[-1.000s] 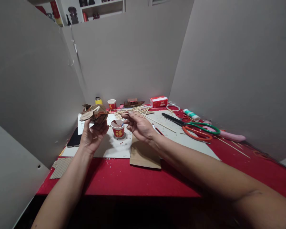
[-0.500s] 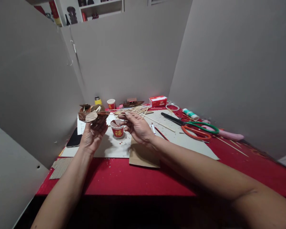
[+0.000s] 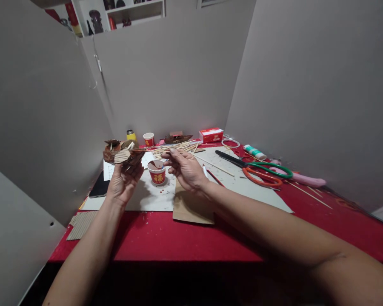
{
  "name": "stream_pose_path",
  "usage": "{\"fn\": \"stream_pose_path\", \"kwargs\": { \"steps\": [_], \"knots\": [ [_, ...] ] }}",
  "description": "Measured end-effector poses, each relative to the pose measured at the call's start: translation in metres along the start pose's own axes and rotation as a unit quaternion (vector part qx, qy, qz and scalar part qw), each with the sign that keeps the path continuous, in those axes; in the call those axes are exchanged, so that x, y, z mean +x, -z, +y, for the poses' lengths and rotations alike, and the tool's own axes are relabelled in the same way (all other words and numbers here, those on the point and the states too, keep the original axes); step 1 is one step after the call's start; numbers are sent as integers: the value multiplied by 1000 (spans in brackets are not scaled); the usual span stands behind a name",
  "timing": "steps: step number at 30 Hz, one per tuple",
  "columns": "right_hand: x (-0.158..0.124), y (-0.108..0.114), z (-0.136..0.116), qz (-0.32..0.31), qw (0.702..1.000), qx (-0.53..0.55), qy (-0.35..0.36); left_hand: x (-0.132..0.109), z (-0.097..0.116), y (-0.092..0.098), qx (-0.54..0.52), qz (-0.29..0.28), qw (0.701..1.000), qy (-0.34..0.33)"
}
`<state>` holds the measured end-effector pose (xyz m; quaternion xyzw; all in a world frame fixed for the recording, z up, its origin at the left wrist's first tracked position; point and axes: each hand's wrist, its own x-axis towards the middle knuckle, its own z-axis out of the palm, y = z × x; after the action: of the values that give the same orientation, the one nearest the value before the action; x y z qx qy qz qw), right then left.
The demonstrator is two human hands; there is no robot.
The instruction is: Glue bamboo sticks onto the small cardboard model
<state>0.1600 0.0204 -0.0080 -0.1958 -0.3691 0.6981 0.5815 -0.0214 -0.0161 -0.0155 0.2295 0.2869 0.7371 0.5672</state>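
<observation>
Here, left grip (image 3: pixel 123 185) clasping cardboard model (image 3: pixel 125 155), right grip (image 3: pixel 185 170) pinching thin stick (image 3: pixel 150 150), red cup (image 3: pixel 157 173) between, scissors (image 3: pixel 258 170) nearby

1. You had a plain grey back panel (image 3: pixel 166 76) standing well beyond your fingers (image 3: pixel 178 156), meeting a grey left panel (image 3: pixel 35 106) at a corner.
2. To the right of your fingers rose a grey right panel (image 3: pixel 322 93).
3. Beneath them lay a red-clothed table (image 3: pixel 178 242).
4. High above and left of them, a white shelf (image 3: pixel 130 10) showed over the panels.
5. The light was soft and even, with faint shadows.
</observation>
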Motion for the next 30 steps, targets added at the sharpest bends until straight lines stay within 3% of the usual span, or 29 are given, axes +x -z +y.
{"fn": "stream_pose_path", "kwargs": {
  "steps": [4, 9, 20, 30],
  "knots": [
    [-3, -3, 5, -20, 1000, -2, -10, -1, 0, -1, 1, 4, 1000, 8],
    [5, 6, 3, 8, 1000, 4, 0, 1, 4, 1, -22, 14, 999, 30],
    [7, 11, 6, -3, 1000, 9, -12, 7, 5, 12, -50, -24, 997, 61],
    [9, 12, 4, 1, 999, 17, -49, -1, 5, 3, -43, -12, 997, 61]
  ]
}}
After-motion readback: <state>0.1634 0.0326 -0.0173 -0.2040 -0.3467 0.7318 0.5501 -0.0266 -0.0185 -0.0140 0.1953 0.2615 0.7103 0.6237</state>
